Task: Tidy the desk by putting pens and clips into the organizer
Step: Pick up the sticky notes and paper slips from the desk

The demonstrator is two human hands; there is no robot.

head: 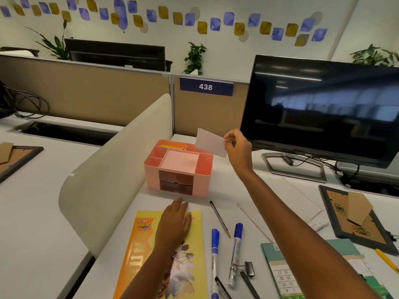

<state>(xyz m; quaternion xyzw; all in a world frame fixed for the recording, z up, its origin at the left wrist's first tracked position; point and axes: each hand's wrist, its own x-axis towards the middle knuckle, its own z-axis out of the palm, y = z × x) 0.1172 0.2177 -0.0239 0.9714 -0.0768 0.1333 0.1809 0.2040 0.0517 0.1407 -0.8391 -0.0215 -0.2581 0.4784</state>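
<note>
A pink organizer (151, 169) with several top compartments and two dark drawers stands at the desk's middle. My right hand (237, 147) pinches a white card (210, 142) in the air just above the organizer's right rear corner. My left hand (176, 221) lies flat, fingers together, on a yellow booklet (138, 255) in front of the organizer. On the desk lie a pencil (220, 219), a blue-capped pen (214, 251), a blue-capped marker (235, 253), a black binder clip (249, 268) and two dark pens (248, 283) at the near edge.
A cream divider panel (121, 158) runs along the left. A dark monitor (323, 108) stands on the right. Two picture frames (356, 216) lie face down, one on each side. A green calendar (287, 275), a white notepad (302, 199) and a yellow pencil (386, 261) lie on the right.
</note>
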